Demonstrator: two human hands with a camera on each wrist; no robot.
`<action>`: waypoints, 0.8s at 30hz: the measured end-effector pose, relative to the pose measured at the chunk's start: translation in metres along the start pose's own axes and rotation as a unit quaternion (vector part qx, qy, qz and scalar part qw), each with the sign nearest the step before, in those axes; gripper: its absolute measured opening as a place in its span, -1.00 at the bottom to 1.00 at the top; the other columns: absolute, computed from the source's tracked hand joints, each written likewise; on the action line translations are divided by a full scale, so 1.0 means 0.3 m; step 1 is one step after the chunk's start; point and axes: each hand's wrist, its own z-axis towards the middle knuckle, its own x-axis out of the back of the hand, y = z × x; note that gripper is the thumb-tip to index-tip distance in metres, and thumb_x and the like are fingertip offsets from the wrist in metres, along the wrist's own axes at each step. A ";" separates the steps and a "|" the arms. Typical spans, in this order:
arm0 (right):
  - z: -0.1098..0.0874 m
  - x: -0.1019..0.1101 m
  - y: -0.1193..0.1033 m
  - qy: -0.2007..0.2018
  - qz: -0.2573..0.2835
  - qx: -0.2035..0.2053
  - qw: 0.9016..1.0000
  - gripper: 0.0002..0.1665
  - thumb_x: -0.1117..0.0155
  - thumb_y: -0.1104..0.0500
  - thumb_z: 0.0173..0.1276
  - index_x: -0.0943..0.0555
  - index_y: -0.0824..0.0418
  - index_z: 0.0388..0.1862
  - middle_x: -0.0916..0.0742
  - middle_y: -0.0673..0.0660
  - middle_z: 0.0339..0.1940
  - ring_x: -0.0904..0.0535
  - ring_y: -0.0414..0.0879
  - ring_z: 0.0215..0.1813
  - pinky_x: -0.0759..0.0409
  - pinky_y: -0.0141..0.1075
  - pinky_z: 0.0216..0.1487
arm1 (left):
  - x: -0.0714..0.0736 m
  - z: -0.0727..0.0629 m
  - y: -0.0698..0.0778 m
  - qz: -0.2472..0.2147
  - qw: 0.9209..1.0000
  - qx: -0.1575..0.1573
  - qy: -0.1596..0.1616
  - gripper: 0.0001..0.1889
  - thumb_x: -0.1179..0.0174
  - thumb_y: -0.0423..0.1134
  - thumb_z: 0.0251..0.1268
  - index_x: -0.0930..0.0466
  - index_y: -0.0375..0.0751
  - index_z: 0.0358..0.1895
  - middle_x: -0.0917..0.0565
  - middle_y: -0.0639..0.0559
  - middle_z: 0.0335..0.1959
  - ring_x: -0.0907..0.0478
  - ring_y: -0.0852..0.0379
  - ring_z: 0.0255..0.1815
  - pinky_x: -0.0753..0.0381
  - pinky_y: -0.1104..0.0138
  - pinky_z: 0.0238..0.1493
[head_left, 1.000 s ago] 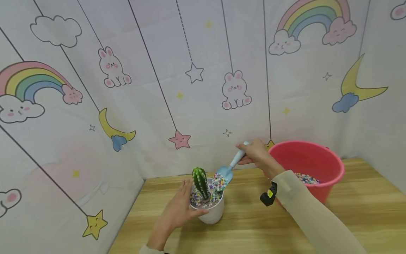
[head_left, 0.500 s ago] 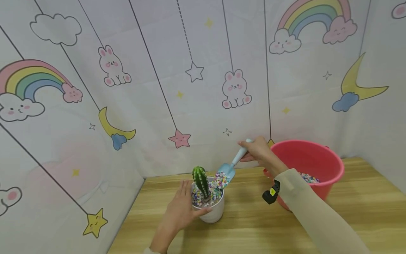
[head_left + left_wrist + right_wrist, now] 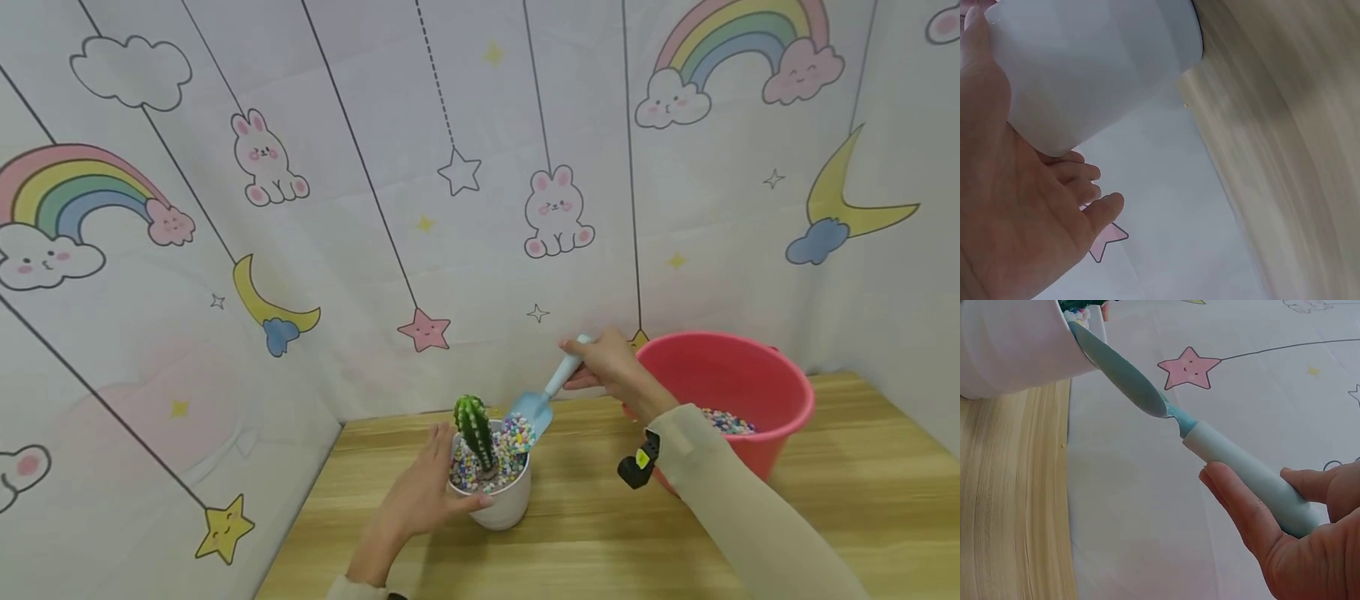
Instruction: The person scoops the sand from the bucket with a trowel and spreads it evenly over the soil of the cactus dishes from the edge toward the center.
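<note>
A white flowerpot (image 3: 504, 507) holds a green cactus (image 3: 476, 433) standing in small multicoloured beads (image 3: 467, 473). My left hand (image 3: 424, 493) holds the pot from its left and near side, with the thumb across the near rim. In the left wrist view, the other fingers (image 3: 1079, 178) lie partly behind the pot. My right hand (image 3: 611, 363) grips a light blue trowel by its pale handle (image 3: 1247, 472). The trowel's blade (image 3: 529, 408) tilts down over the pot's right rim, with beads at its lower end. In the right wrist view, the blade's tip meets the rim.
A red bucket (image 3: 761, 457) with loose beads (image 3: 726, 422) inside stands on the wooden table (image 3: 600, 533), right of the pot and close beside my right forearm. A white cloth printed with cartoons (image 3: 360, 250) hangs behind the table and along its sides.
The trowel shifted slightly right and up, then came back left and down over the pot. The beads now lie lower on its blade. My left hand stays at the pot.
</note>
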 end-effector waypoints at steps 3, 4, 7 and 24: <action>0.001 -0.006 0.002 -0.009 0.009 0.006 1.000 -0.55 -0.22 0.07 0.63 -0.50 0.50 0.09 -0.84 0.32 -0.29 -0.88 0.05 -0.28 -0.84 -0.13 -0.09 | -0.005 0.000 0.001 -0.003 1.000 0.006 0.002 0.37 -0.37 0.50 0.11 0.13 -0.34 0.71 0.03 -0.32 0.74 0.14 -0.25 0.79 -0.19 -0.16 0.68; 0.000 -0.009 0.000 -0.013 0.011 0.010 1.000 -0.55 -0.22 0.07 0.63 -0.50 0.51 0.07 -0.84 0.32 -0.29 -0.88 0.05 -0.29 -0.84 -0.13 -0.09 | -0.006 0.000 0.003 -0.003 1.000 0.005 0.006 0.37 -0.38 0.50 0.11 0.12 -0.35 0.71 0.03 -0.34 0.74 0.12 -0.26 0.78 -0.19 -0.16 0.68; -0.005 -0.017 -0.008 -0.020 0.008 0.022 1.000 -0.54 -0.24 0.08 0.62 -0.51 0.53 0.07 -0.84 0.30 -0.33 -0.88 0.02 -0.33 -0.85 -0.19 -0.17 | -0.009 0.000 0.012 0.000 1.000 0.008 0.016 0.37 -0.37 0.51 0.10 0.09 -0.39 0.70 0.01 -0.39 0.72 0.10 -0.29 0.78 -0.18 -0.15 0.68; -0.027 0.006 -0.017 0.001 -0.022 0.025 0.999 -0.55 -0.24 0.06 0.62 -0.54 0.51 0.01 -0.85 0.33 -0.32 -0.88 0.03 -0.32 -0.85 -0.23 -0.23 | -0.002 -0.004 -0.007 -0.038 0.999 -0.012 -0.019 0.36 -0.35 0.47 0.18 0.25 -0.30 0.73 0.16 -0.28 0.76 0.25 -0.22 0.80 -0.03 -0.12 0.74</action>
